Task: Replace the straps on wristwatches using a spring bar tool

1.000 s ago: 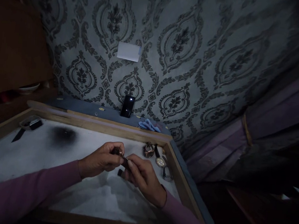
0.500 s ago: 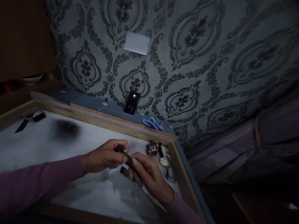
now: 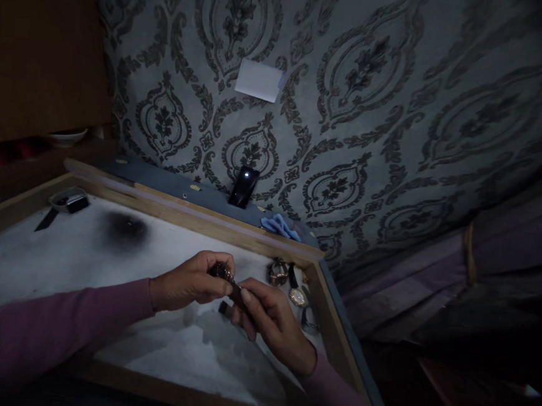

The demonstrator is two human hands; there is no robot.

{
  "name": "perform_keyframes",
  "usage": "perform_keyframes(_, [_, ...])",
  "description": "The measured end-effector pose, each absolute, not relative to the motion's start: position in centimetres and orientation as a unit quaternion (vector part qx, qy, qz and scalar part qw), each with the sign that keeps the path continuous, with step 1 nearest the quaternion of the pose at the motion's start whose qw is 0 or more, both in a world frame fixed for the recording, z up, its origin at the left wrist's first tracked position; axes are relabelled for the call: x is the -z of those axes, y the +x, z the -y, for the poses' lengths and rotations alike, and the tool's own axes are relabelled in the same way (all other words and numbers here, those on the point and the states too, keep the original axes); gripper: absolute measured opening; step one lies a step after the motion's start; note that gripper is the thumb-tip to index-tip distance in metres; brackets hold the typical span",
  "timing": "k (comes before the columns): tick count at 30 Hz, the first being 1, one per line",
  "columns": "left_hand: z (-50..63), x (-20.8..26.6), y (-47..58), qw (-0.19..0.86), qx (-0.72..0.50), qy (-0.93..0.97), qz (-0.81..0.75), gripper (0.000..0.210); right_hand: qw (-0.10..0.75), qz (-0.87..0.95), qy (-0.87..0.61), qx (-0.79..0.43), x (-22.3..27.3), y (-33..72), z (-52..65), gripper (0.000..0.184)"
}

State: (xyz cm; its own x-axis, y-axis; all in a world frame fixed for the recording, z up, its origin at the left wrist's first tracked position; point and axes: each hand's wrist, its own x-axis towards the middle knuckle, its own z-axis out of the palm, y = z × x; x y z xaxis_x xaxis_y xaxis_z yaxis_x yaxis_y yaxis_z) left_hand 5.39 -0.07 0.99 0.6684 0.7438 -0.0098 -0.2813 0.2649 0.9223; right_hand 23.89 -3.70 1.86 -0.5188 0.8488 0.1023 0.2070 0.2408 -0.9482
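Between my two hands, above the white tray floor, is a wristwatch (image 3: 221, 270) with a dark brown strap. My left hand (image 3: 194, 282) is closed around the watch case, which the fingers partly cover. The fingers of my right hand (image 3: 271, 319) pinch the strap (image 3: 237, 294) close to the case. Below them, the dark end of a strap (image 3: 225, 309) shows; whether it belongs to the held watch I cannot tell. Right of my hands lie a rose-gold coloured watch (image 3: 277, 272), a watch with a pale round dial (image 3: 297, 297) and a dim grey watch (image 3: 309, 320).
A wooden rim (image 3: 171, 209) borders the tray. At its far left rests a watch with a black strap (image 3: 74, 202). Behind the rim, a phone (image 3: 244, 187) leans on the patterned wall near a blue cloth (image 3: 280, 226). A white card (image 3: 259, 80) is on the wall.
The view has shifted slightly, so the wall and tray appear a little further right. Both hands keep the same hold on the watch.
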Motion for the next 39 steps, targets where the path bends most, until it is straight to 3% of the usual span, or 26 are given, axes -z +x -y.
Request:
perform_keyframes(26, [-0.2, -0.8, 5.0, 0.792, -0.282, 0.492, -0.226, 0.023, 0.364, 0.767, -0.378, -0.37, -0.5, 23.4, 4.0, 0.031])
perform_keyframes(39, [0.0, -0.7, 5.2, 0.797, -0.304, 0.477, -0.209, 0.022, 0.359, 0.771, -0.374, -0.368, -1.0, 23.5, 4.2, 0.027])
